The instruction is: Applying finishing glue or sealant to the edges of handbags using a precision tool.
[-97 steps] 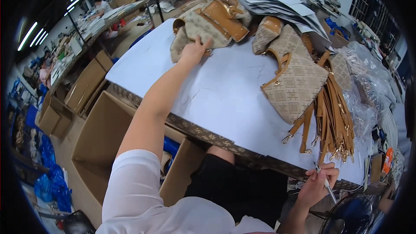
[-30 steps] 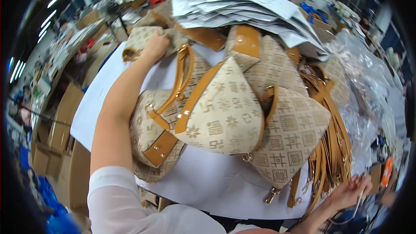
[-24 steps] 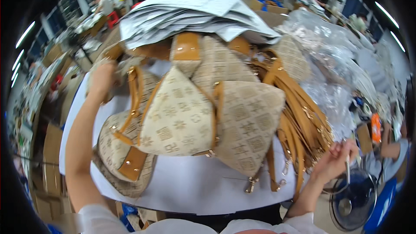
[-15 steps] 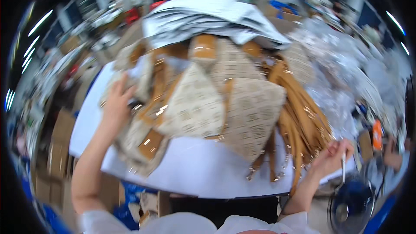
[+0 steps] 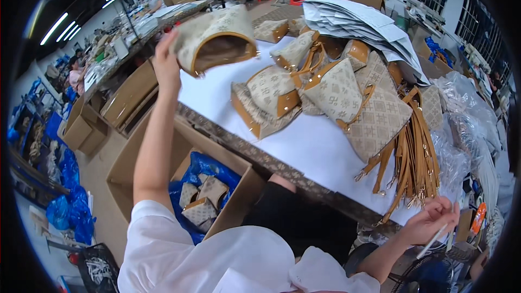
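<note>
My left hand (image 5: 167, 64) is closed on the edge of a beige patterned handbag (image 5: 222, 24), held up above the table's left end. Its open mouth, trimmed in tan, faces me and shows a brown inside. Low on the right, my right hand (image 5: 429, 221) pinches a thin white stick-like tool (image 5: 433, 243), whose exact kind I cannot make out. Close to that hand hangs a bundle of tan straps (image 5: 411, 165) with metal clasps. Between my hands lies a heap of similar beige handbags (image 5: 334, 89) with tan trim, on white sheeting (image 5: 309, 146).
Stacked white sheets (image 5: 358, 27) stand behind the bags. Clear plastic wrap (image 5: 461, 108) is piled at the right. Below the table's left edge, an open carton (image 5: 130, 168) holds several bags in blue plastic. A fan (image 5: 429, 276) stands lower right. People work at far tables.
My left hand has lifted a handbag from the left of the heap, up and away. The view has swung left, bringing in the carton. My right hand keeps the white tool.
</note>
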